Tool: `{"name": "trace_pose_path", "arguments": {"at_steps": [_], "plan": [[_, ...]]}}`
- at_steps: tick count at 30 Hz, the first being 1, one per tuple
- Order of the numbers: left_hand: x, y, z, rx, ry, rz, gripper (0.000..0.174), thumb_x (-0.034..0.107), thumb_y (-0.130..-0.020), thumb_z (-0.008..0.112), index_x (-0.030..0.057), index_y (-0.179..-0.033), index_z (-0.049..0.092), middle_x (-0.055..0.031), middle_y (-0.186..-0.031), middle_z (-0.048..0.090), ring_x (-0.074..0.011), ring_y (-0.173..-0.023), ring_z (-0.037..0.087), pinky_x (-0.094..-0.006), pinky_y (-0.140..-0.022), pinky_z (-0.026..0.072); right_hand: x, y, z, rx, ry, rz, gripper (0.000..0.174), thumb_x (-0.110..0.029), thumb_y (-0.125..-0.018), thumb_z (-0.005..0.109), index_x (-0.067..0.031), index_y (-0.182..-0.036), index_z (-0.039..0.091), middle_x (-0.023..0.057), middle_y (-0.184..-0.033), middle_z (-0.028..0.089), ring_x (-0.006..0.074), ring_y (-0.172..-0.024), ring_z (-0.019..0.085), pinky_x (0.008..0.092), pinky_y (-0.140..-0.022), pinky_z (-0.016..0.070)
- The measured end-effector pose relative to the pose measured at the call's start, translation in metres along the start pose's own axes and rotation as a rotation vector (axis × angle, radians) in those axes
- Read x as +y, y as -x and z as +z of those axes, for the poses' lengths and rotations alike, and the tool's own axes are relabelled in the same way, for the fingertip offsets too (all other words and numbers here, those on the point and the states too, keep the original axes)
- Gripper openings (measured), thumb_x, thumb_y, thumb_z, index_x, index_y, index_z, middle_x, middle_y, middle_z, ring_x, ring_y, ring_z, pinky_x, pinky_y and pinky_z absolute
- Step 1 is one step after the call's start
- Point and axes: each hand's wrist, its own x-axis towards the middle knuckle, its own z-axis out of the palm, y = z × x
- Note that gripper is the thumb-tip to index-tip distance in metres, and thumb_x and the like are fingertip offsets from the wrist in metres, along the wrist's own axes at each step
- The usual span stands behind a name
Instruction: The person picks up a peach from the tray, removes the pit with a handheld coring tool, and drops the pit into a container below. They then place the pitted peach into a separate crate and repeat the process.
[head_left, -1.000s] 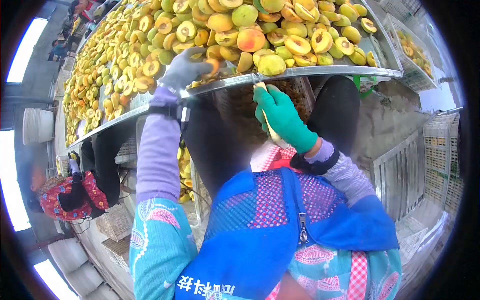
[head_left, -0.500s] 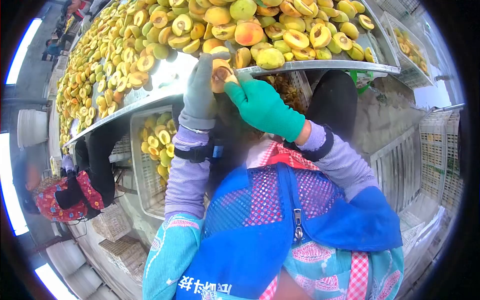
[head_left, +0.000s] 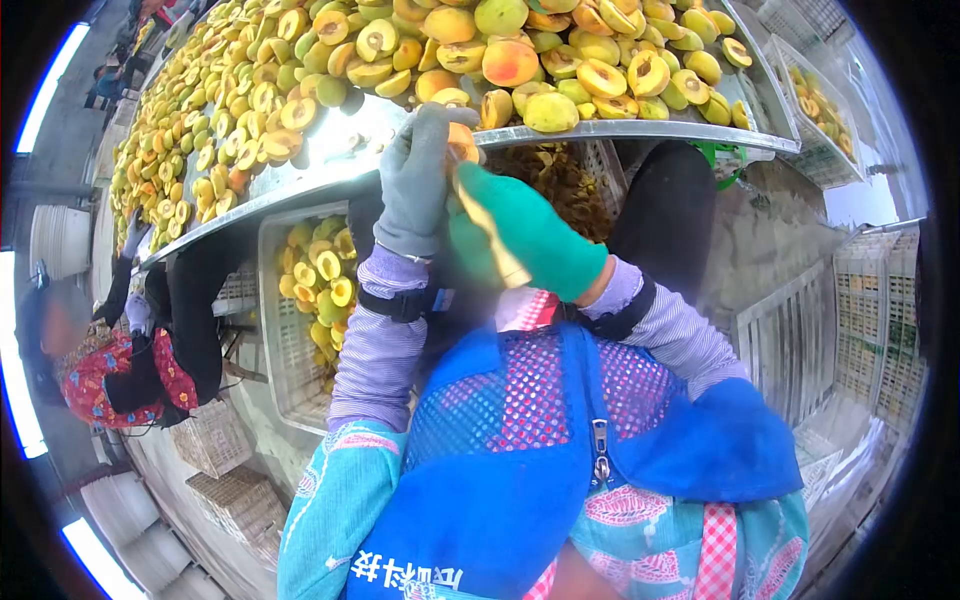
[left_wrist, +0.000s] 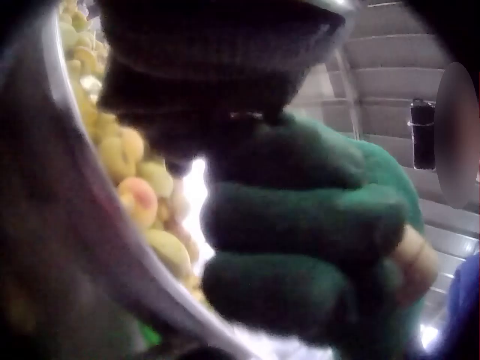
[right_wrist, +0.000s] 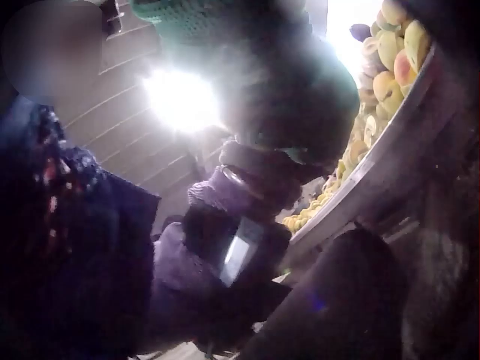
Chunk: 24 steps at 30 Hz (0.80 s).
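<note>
In the head view my left hand (head_left: pixel 414 180), in a grey glove, holds an orange fruit (head_left: pixel 463 141) just above the metal table's front rim (head_left: pixel 330 183). My right hand (head_left: pixel 530 228), gloved in green, meets the fruit from the other side and grips a pale, narrow handle (head_left: pixel 492 228); its working end is hidden. The left wrist view shows the right hand's fingers (left_wrist: pixel 300 217) curled, the pale handle's end (left_wrist: pixel 415 262) sticking out behind them. Both hands look dark in the right wrist view, where the fruit is not visible.
Halved fruit (head_left: pixel 376 40) is heaped along the table. Beneath it stands a crate of fruit halves (head_left: pixel 288 380), left of my legs. Another crate (head_left: pixel 845 165) is beyond the table's right end. A person in red (head_left: pixel 130 375) sits at the left.
My left hand has come from the heap toward my right hand, bringing a fruit. Since half a second ago, the right hand has turned over the fruit, and its pale handle has come into view.
</note>
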Motion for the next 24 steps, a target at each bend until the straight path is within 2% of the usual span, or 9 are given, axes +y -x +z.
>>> {"name": "trace_pose_path", "arguments": {"at_steps": [5, 8, 11, 14, 17, 19, 21, 22, 24], "plan": [[-0.001, 0.003, -0.005, -0.041, 0.018, 0.059, 0.039, 0.032, -0.098, 0.043, 0.0000, -0.094, 0.064, -0.0082, -0.074, 0.062, -0.0124, -0.065, 0.057, -0.0230, -0.059, 0.0457, -0.004, 0.001, -0.001, -0.296, -0.393, 0.174, 0.036, -0.046, -0.096, 0.043, -0.0113, -0.091, 0.052, -0.0008, -0.060, 0.043, 0.0129, -0.046, 0.038, 0.0271, -0.043, 0.0340], [0.001, 0.010, -0.008, -0.038, -0.065, 0.049, 0.043, 0.035, -0.099, 0.040, -0.0012, -0.096, 0.063, -0.0092, -0.070, 0.063, -0.0133, -0.061, 0.057, -0.0233, -0.057, 0.0468, -0.003, 0.014, 0.025, 0.010, -0.120, 0.149, 0.037, -0.045, -0.098, 0.039, -0.0111, -0.091, 0.052, -0.0017, -0.058, 0.041, 0.0125, -0.044, 0.036, 0.0268, -0.042, 0.0324], [0.001, 0.027, -0.009, 0.055, 0.233, -0.046, 0.044, 0.035, -0.100, 0.036, -0.0011, -0.098, 0.062, -0.0082, -0.071, 0.063, -0.0131, -0.059, 0.057, -0.0239, -0.056, 0.0473, 0.007, -0.003, 0.003, -0.511, -0.399, 0.312, 0.037, -0.045, -0.098, 0.038, -0.0114, -0.091, 0.052, -0.0030, -0.057, 0.039, 0.0117, -0.043, 0.035, 0.0263, -0.041, 0.0315], [-0.002, 0.056, -0.055, 0.261, 0.279, -0.017, 0.042, 0.036, -0.098, 0.040, 0.0000, -0.098, 0.062, -0.0096, -0.075, 0.064, -0.0147, -0.066, 0.060, -0.0250, -0.061, 0.0485, 0.011, 0.013, 0.000, -0.557, -0.392, 0.316, 0.037, -0.045, -0.098, 0.038, -0.0118, -0.091, 0.052, -0.0042, -0.055, 0.037, 0.0110, -0.041, 0.034, 0.0261, -0.041, 0.0305], [-0.013, 0.076, -0.148, 0.564, -0.628, 0.019, 0.043, 0.040, -0.092, 0.051, 0.0001, -0.100, 0.064, -0.0119, -0.082, 0.067, -0.0183, -0.075, 0.063, -0.0283, -0.070, 0.0502, 0.017, 0.014, -0.054, -0.344, -0.403, 0.287, 0.035, -0.044, -0.096, 0.042, -0.0110, -0.090, 0.051, -0.0039, -0.056, 0.037, 0.0101, -0.042, 0.035, 0.0256, -0.040, 0.0303], [0.001, 0.054, -0.139, 0.418, -1.015, 0.062, 0.041, 0.037, -0.089, 0.055, 0.0000, -0.100, 0.066, -0.0113, -0.084, 0.068, -0.0201, -0.075, 0.064, -0.0286, -0.072, 0.0505, 0.032, 0.015, -0.091, 0.106, -0.287, 0.418, 0.031, -0.041, -0.096, 0.048, -0.0110, -0.091, 0.054, -0.0042, -0.056, 0.041, 0.0087, -0.042, 0.036, 0.0233, -0.041, 0.0305], [0.048, 0.022, -0.070, 0.331, -1.205, -0.148, 0.040, 0.035, -0.086, 0.058, 0.0012, -0.106, 0.066, -0.0134, -0.086, 0.069, -0.0217, -0.078, 0.067, -0.0302, -0.076, 0.0500, 0.032, 0.018, -0.081, 0.163, -0.129, 0.354, 0.033, -0.042, -0.094, 0.051, -0.0102, -0.094, 0.055, -0.0015, -0.061, 0.048, 0.0108, -0.045, 0.043, 0.0245, -0.041, 0.0351], [0.032, -0.007, -0.064, 0.258, -1.299, 0.106, 0.040, 0.035, -0.084, 0.059, 0.0030, -0.106, 0.066, -0.0157, -0.084, 0.069, -0.0235, -0.080, 0.068, -0.0306, -0.076, 0.0497, 0.029, 0.020, -0.074, 0.192, -0.045, 0.319, 0.034, -0.043, -0.093, 0.052, -0.0098, -0.096, 0.056, -0.0001, -0.063, 0.051, 0.0119, -0.046, 0.047, 0.0252, -0.041, 0.0374], [0.005, -0.066, -0.037, 0.150, -1.452, 0.233, 0.042, 0.036, -0.081, 0.061, 0.0097, -0.114, 0.061, -0.0214, -0.103, 0.065, -0.0314, -0.101, 0.062, -0.0379, -0.086, 0.0477, 0.015, 0.024, -0.059, 0.251, 0.165, 0.166, 0.035, -0.043, -0.093, 0.052, -0.0094, -0.098, 0.057, 0.0017, -0.066, 0.054, 0.0122, -0.048, 0.050, 0.0253, -0.042, 0.0395]]}}
